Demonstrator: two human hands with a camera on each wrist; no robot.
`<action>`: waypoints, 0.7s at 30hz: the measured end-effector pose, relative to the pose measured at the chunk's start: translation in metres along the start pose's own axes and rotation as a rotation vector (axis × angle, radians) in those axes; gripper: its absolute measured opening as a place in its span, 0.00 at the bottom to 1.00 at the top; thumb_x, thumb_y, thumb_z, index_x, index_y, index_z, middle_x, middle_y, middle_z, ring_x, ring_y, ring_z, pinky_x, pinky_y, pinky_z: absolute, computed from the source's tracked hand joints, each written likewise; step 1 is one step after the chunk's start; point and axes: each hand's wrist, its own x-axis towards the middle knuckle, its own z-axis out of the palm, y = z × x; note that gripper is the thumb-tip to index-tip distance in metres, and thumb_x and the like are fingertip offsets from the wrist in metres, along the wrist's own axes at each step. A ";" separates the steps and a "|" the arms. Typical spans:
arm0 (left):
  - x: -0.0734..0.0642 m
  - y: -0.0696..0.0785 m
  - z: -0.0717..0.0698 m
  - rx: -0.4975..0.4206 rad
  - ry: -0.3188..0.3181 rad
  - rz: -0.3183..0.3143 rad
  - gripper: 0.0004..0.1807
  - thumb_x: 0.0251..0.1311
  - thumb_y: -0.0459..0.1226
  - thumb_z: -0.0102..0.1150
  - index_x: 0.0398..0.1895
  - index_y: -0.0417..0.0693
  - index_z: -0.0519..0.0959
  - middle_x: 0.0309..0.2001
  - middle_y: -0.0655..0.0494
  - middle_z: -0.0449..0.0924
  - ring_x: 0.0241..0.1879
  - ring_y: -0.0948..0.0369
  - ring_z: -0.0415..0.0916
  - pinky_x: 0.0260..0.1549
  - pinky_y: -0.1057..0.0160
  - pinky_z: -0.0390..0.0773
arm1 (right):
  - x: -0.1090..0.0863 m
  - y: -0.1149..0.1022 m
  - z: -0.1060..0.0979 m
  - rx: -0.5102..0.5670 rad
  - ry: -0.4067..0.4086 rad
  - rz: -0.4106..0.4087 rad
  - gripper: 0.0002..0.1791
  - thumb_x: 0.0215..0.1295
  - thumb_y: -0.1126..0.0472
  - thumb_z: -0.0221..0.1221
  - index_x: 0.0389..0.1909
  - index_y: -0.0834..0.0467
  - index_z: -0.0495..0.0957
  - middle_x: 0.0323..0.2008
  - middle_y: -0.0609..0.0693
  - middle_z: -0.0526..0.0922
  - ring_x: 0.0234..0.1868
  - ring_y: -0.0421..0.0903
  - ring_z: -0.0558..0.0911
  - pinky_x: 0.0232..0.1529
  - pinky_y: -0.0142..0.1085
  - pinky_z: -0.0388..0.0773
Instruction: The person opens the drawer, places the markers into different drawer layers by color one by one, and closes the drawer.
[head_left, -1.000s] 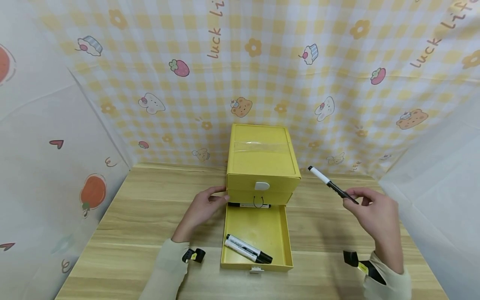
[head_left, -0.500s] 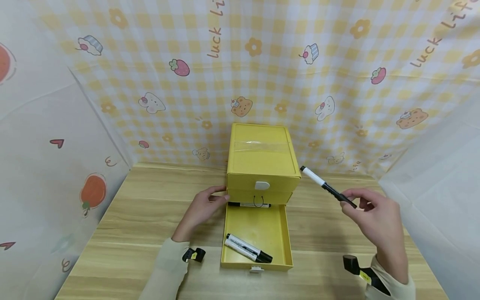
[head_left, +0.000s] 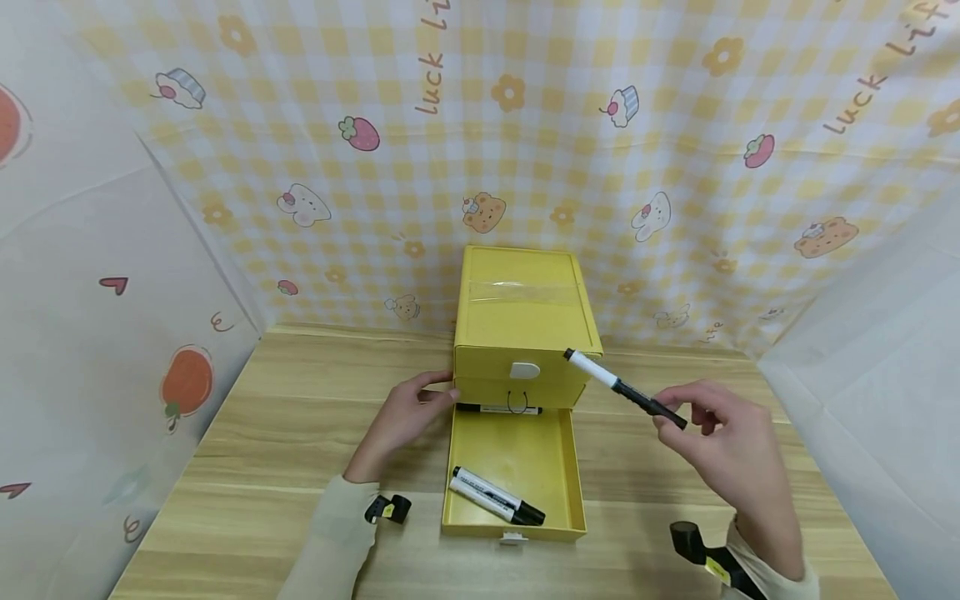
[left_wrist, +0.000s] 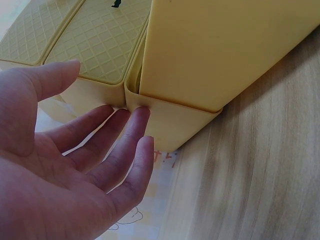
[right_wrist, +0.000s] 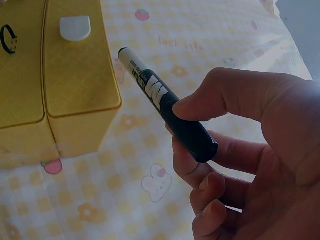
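My right hand (head_left: 731, 442) pinches a black-and-white marker (head_left: 625, 390) by its black end, and its white end points left toward the yellow drawer box (head_left: 525, 321). Thumb and fingers hold the same marker (right_wrist: 161, 95) in the right wrist view. My left hand (head_left: 408, 412) touches the box's left side with fingers extended; the left wrist view shows the fingertips against its yellow wall (left_wrist: 170, 125). The bottom drawer (head_left: 517, 454) is pulled out. Two markers (head_left: 491, 497) lie side by side near its front, and another marker (head_left: 495, 409) lies at the back, partly under the upper section.
The box stands on a wood-grain table (head_left: 315, 400) before a yellow checked cloth (head_left: 420, 167). A white tab (head_left: 524, 371) sits on the upper drawer's front, with a thin dark loop (head_left: 517, 404) below it. Pale sheets hang on both sides.
My right hand has moved left with the marker, bringing the marker's white end in front of the box's right front edge. The left hand and the drawer have stayed put.
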 end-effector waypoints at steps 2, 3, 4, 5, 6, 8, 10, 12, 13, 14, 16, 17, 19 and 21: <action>0.000 0.000 0.000 0.001 0.000 0.001 0.29 0.79 0.46 0.66 0.76 0.41 0.78 0.66 0.37 0.84 0.60 0.45 0.87 0.56 0.42 0.86 | 0.000 -0.003 0.004 0.014 -0.018 -0.027 0.20 0.53 0.75 0.77 0.35 0.45 0.91 0.30 0.40 0.83 0.27 0.40 0.70 0.27 0.32 0.64; 0.000 0.000 0.000 0.001 0.000 0.002 0.29 0.79 0.46 0.66 0.76 0.41 0.78 0.66 0.37 0.83 0.60 0.45 0.87 0.56 0.42 0.86 | 0.000 -0.004 0.006 0.023 -0.028 -0.040 0.21 0.52 0.76 0.77 0.35 0.44 0.91 0.30 0.39 0.84 0.27 0.40 0.70 0.27 0.32 0.64; 0.000 0.000 0.000 0.002 0.000 0.003 0.29 0.79 0.45 0.66 0.76 0.41 0.78 0.66 0.36 0.83 0.60 0.45 0.87 0.56 0.42 0.86 | 0.000 -0.005 0.008 0.034 -0.037 -0.052 0.22 0.52 0.76 0.77 0.35 0.44 0.91 0.30 0.39 0.84 0.26 0.41 0.70 0.27 0.32 0.64; 0.000 0.000 0.000 0.002 0.000 0.004 0.29 0.79 0.45 0.66 0.76 0.41 0.78 0.66 0.36 0.83 0.60 0.45 0.87 0.56 0.42 0.86 | 0.001 -0.006 0.011 0.044 -0.047 -0.064 0.22 0.52 0.77 0.76 0.35 0.44 0.91 0.31 0.40 0.85 0.26 0.41 0.70 0.27 0.32 0.64; 0.000 0.000 0.000 0.001 0.000 0.003 0.29 0.79 0.45 0.66 0.76 0.41 0.78 0.66 0.36 0.83 0.60 0.45 0.87 0.56 0.42 0.86 | 0.001 -0.007 0.013 0.051 -0.056 -0.076 0.22 0.51 0.77 0.76 0.35 0.45 0.91 0.31 0.40 0.85 0.26 0.41 0.71 0.27 0.32 0.65; -0.001 0.000 0.000 0.001 0.001 0.004 0.29 0.79 0.45 0.67 0.75 0.41 0.78 0.66 0.36 0.83 0.60 0.45 0.87 0.56 0.42 0.86 | 0.001 -0.009 0.017 0.056 -0.071 -0.093 0.21 0.50 0.77 0.76 0.34 0.45 0.91 0.31 0.42 0.86 0.26 0.42 0.71 0.27 0.31 0.65; -0.001 0.000 0.000 0.000 0.001 0.005 0.29 0.79 0.45 0.67 0.75 0.41 0.78 0.66 0.36 0.83 0.60 0.45 0.87 0.55 0.42 0.86 | 0.001 -0.009 0.022 0.060 -0.091 -0.100 0.21 0.50 0.76 0.76 0.34 0.46 0.91 0.31 0.41 0.86 0.26 0.42 0.71 0.28 0.30 0.66; -0.001 0.000 0.000 -0.001 0.001 0.006 0.29 0.79 0.45 0.67 0.75 0.41 0.78 0.66 0.37 0.84 0.60 0.45 0.87 0.55 0.43 0.86 | 0.001 -0.010 0.026 0.056 -0.111 -0.098 0.20 0.50 0.75 0.76 0.34 0.46 0.91 0.31 0.41 0.86 0.26 0.42 0.72 0.28 0.30 0.66; -0.001 0.001 0.000 -0.001 0.001 0.007 0.29 0.79 0.45 0.67 0.75 0.41 0.78 0.66 0.37 0.84 0.60 0.45 0.87 0.55 0.43 0.86 | 0.001 -0.010 0.029 0.051 -0.121 -0.096 0.20 0.50 0.75 0.77 0.34 0.45 0.91 0.31 0.40 0.86 0.26 0.42 0.72 0.28 0.30 0.66; -0.001 0.001 0.000 -0.001 0.002 0.006 0.29 0.79 0.45 0.67 0.75 0.41 0.78 0.65 0.37 0.84 0.60 0.45 0.87 0.55 0.43 0.86 | 0.001 -0.011 0.031 0.046 -0.133 -0.093 0.19 0.50 0.74 0.77 0.34 0.45 0.91 0.31 0.39 0.86 0.26 0.42 0.72 0.27 0.30 0.66; -0.001 0.001 0.000 -0.001 0.002 0.005 0.29 0.79 0.46 0.66 0.75 0.42 0.79 0.65 0.38 0.85 0.60 0.45 0.87 0.54 0.43 0.86 | 0.001 -0.011 0.036 0.035 -0.154 -0.091 0.19 0.50 0.73 0.78 0.34 0.45 0.91 0.32 0.36 0.86 0.27 0.42 0.72 0.27 0.31 0.67; -0.001 0.001 0.000 -0.001 0.003 0.002 0.29 0.79 0.46 0.66 0.75 0.42 0.79 0.64 0.38 0.85 0.59 0.46 0.87 0.54 0.43 0.86 | 0.002 -0.012 0.038 0.028 -0.164 -0.091 0.19 0.50 0.73 0.78 0.34 0.44 0.92 0.33 0.35 0.86 0.27 0.42 0.72 0.27 0.31 0.67; -0.001 0.001 -0.001 -0.001 0.002 -0.002 0.29 0.79 0.46 0.66 0.75 0.42 0.79 0.64 0.38 0.85 0.60 0.46 0.87 0.54 0.44 0.86 | 0.002 -0.012 0.043 0.018 -0.186 -0.091 0.18 0.51 0.72 0.78 0.34 0.44 0.91 0.33 0.33 0.86 0.27 0.42 0.73 0.27 0.32 0.68; -0.001 0.001 -0.001 -0.002 0.002 -0.005 0.29 0.79 0.46 0.66 0.75 0.42 0.79 0.65 0.37 0.85 0.60 0.46 0.87 0.54 0.44 0.86 | 0.002 -0.012 0.048 0.018 -0.209 -0.093 0.18 0.51 0.71 0.78 0.34 0.44 0.92 0.34 0.33 0.86 0.28 0.40 0.73 0.27 0.32 0.68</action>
